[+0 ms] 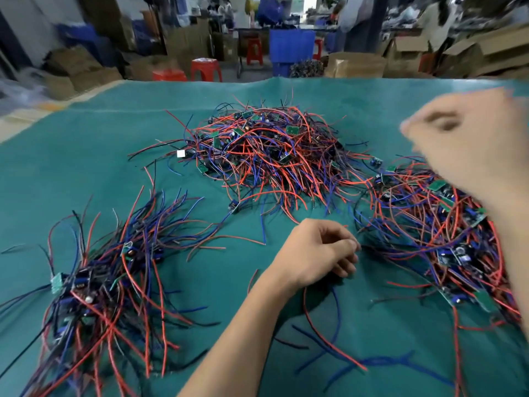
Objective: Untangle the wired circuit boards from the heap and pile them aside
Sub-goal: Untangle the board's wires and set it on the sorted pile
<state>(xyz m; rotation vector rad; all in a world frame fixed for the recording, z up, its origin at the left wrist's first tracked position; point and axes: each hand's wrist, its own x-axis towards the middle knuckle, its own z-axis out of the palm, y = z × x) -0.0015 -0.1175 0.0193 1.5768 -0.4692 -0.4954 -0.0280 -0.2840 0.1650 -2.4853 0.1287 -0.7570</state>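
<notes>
A big tangled heap of small green circuit boards with red, blue and black wires [266, 156] lies at the middle back of the green cloth [71, 173]. A second tangle [429, 224] spreads along the right side. At the front left, a pile of wired boards [108, 282] lies with its wires fanned up and to the right. My left hand [315, 253] rests on the cloth at the centre with curled fingers, pinching thin dark wires that run into the right tangle. My right hand [469, 138] is raised above the right tangle, blurred, fingers curled; what it holds is unclear.
One loose board with wires [234, 207] lies between the central heap and the left pile. Loose red and blue wires [329, 339] trail near the front edge. Beyond the table stand red stools [206, 70], a blue bin [292, 47] and cardboard boxes.
</notes>
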